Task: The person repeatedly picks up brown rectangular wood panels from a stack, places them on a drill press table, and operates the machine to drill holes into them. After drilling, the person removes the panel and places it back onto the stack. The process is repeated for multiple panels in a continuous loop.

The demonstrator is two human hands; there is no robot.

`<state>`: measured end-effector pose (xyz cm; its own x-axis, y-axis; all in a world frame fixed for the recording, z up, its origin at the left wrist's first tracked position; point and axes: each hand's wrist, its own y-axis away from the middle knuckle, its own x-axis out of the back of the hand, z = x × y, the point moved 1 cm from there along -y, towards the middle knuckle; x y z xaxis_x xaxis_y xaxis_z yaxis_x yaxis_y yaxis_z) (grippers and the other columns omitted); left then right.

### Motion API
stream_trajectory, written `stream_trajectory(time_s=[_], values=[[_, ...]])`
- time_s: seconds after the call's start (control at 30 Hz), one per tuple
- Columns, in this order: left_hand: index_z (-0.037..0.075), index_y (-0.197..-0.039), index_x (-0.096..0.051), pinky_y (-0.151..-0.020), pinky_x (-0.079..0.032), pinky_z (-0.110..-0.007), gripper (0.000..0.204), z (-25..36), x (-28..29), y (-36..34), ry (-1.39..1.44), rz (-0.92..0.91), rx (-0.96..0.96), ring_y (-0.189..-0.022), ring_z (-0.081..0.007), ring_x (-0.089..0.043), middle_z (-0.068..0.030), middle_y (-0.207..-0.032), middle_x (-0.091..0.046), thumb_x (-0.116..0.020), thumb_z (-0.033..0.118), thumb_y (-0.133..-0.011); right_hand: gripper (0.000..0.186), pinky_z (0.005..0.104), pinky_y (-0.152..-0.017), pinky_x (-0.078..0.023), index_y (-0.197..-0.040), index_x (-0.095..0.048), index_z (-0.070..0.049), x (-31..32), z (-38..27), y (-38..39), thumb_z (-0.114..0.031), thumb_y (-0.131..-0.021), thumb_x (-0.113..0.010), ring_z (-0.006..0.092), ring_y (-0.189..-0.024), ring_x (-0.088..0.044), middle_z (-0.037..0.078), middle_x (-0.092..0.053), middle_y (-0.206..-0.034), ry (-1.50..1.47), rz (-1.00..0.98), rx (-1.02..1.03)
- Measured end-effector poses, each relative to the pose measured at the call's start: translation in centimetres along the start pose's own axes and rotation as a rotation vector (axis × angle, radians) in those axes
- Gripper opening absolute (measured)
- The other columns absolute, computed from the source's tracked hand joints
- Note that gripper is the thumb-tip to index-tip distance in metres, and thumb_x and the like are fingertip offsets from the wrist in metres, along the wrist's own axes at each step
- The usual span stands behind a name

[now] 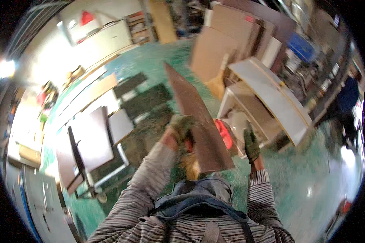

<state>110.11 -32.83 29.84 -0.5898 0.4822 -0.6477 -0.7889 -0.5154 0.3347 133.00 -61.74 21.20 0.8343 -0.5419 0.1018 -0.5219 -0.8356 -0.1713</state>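
A long brown board (198, 121) stands tilted in front of my body, its narrow end pointing away. My left hand (180, 126), in a greenish work glove, grips the board by its left edge; its fingertips are partly hidden. Off to the board's right, my gloved right hand (251, 145) is apart from it, fingers stretched out and holding nothing I can see. A red thing (224, 134) shows from behind the board, mostly covered, so its kind is unclear. Just beyond my right hand is a pale open box-like cabinet piece (241, 103).
A light grey panel (271, 93) rests over the cabinet piece. Large brown sheets (219, 48) lean at the back. To the left, a wheeled cart (83, 170) stands by several pale panels (91, 137). A person (348, 95) in dark clothes is at the far right.
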Motion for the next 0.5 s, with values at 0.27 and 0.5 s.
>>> stream_trajectory(time_s=[0.27, 0.5], values=[[-0.005, -0.084, -0.070, -0.053, -0.051, -0.034, 0.025, -6.7, 12.8, 10.0, -0.614, 0.195, 0.049, -0.062, -0.0172, -0.063, -0.0112, -0.076, -0.068, -0.067, 0.017, -0.097, 0.058, 0.0415, -0.116, -0.030, -0.156, -0.029, -0.006, -21.8, 4.3, 15.4, -0.033, -0.107, -0.042, 0.0277, -0.139, -0.037, 0.011, -0.033, -0.159, -0.062, -0.246, -0.437], [-0.006, -0.091, -0.071, -0.054, -0.045, -0.036, 0.032, -2.8, 13.7, 26.0, -0.945, 0.366, 0.223, -0.064, -0.0187, -0.059, -0.0106, -0.079, -0.067, -0.081, 0.023, -0.083, 0.063, 0.0443, -0.109, -0.032, -0.156, -0.030, -0.005, -25.8, 9.5, 26.9, -0.037, -0.104, -0.048, 0.0328, -0.131, -0.041, 0.013, -0.040, -0.151, 0.457, -0.481, -0.497]])
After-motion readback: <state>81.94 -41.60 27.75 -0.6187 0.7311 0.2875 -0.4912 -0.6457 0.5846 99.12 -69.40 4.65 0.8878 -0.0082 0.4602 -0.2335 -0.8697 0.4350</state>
